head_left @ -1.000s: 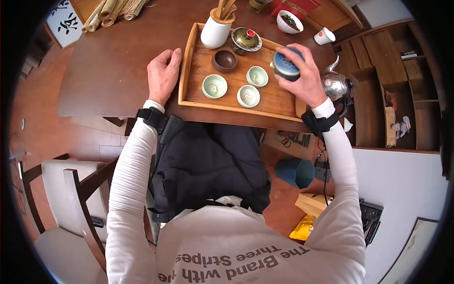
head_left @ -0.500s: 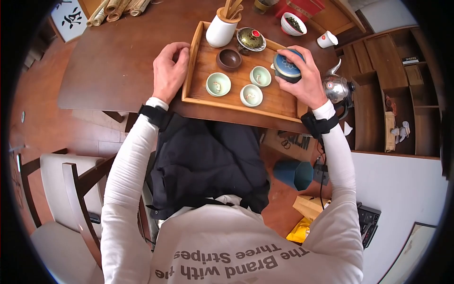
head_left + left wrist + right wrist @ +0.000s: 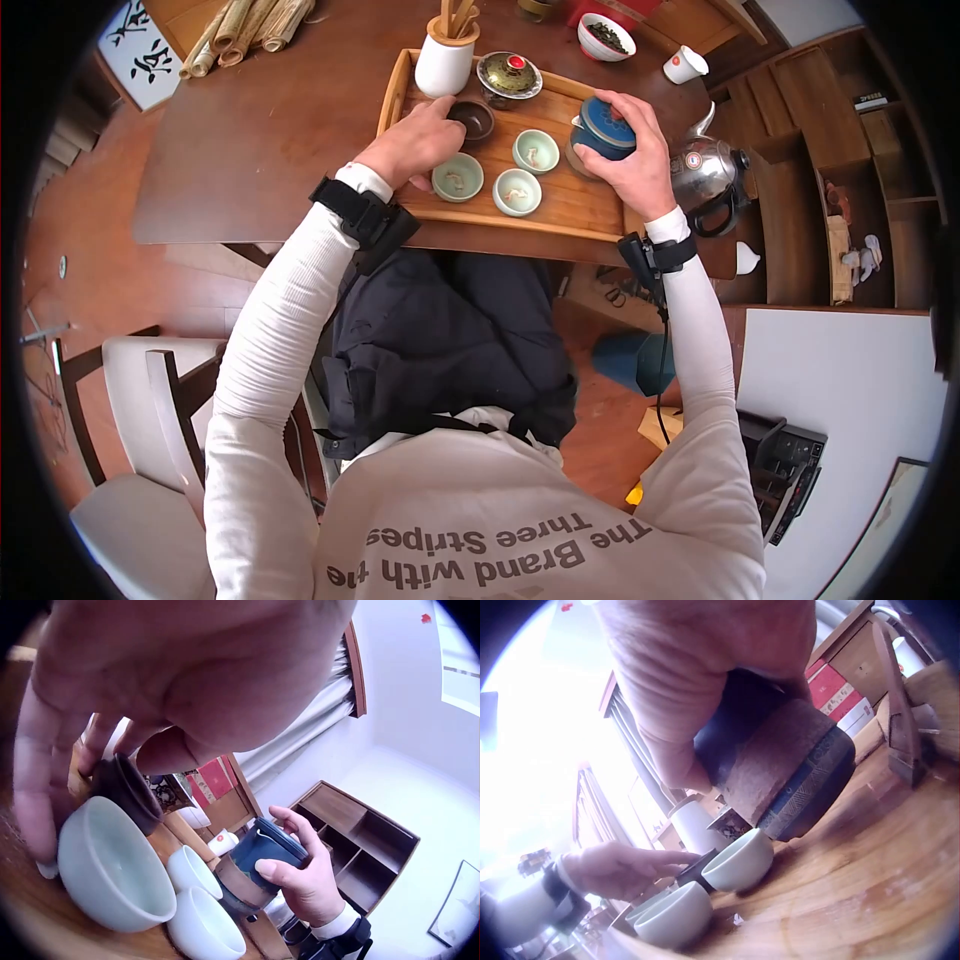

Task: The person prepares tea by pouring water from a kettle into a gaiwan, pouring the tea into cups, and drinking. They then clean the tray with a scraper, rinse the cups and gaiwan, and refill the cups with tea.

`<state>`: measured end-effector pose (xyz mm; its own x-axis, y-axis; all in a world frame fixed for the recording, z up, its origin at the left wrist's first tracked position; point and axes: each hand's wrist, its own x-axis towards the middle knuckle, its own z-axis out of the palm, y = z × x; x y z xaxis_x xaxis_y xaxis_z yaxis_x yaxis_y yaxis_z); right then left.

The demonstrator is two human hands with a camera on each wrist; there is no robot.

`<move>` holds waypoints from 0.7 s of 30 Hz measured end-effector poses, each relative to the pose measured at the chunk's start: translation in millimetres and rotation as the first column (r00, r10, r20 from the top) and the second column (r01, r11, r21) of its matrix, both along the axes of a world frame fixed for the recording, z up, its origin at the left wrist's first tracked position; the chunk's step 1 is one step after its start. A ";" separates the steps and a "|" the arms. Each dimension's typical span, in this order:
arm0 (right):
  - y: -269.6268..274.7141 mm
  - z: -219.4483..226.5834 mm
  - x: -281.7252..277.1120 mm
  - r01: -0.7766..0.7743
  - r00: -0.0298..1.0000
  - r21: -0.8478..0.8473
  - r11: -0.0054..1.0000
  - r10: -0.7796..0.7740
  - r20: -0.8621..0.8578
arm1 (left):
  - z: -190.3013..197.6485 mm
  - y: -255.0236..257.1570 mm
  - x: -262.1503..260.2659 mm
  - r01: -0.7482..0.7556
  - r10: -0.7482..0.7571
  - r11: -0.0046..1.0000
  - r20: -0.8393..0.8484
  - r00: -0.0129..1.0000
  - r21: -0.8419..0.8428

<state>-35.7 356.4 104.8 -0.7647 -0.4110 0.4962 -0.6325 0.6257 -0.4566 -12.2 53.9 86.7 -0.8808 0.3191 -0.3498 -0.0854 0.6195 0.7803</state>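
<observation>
My right hand grips a blue lidded pot with a brown band, held upright in the head view over the right part of a wooden tray. My left hand reaches over the tray's left side, its fingers at the dark brown cup. In the left wrist view a fingertip lies beside the nearest pale green cup; whether it touches is unclear. Two more pale green cups, one middle and one front, stand to the right. The brown cup's far side is partly hidden by fingers.
A white holder with wooden tools and a patterned lidded bowl stand at the tray's back. Beyond are a bowl of leaves and a paper cup. A metal kettle stands right of the tray.
My left hand has moved right, from beside the tray's left edge to over the tray by the brown cup. My right hand keeps hold of the blue pot, with little movement.
</observation>
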 end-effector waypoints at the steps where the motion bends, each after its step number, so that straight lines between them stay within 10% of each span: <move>1: 0.4 0.7 1.1 0.005 1.000 -0.007 1.000 -0.005 -0.003 | 0.0 3.3 2.4 -0.099 0.091 0.990 0.073 0.993 0.100; 12: 0.6 5.4 2.6 -0.066 0.993 0.185 0.981 0.082 -0.079 | -8.2 21.6 15.1 -0.239 0.236 0.953 0.036 0.971 0.187; 14: -3.2 16.7 5.8 -0.069 0.994 0.218 0.973 0.086 -0.067 | -18.1 18.2 14.9 -0.349 0.254 0.932 -0.510 0.822 -0.098; 18: -5.6 31.9 5.2 -0.139 0.972 0.389 0.911 0.201 -0.124 | -22.0 -23.9 13.9 -0.538 0.553 0.801 -0.666 0.500 0.261; 21: -9.6 31.3 -2.1 -0.175 0.949 0.488 0.855 0.279 -0.148 | -31.9 -57.5 19.8 -0.621 0.594 0.746 -0.662 0.457 0.241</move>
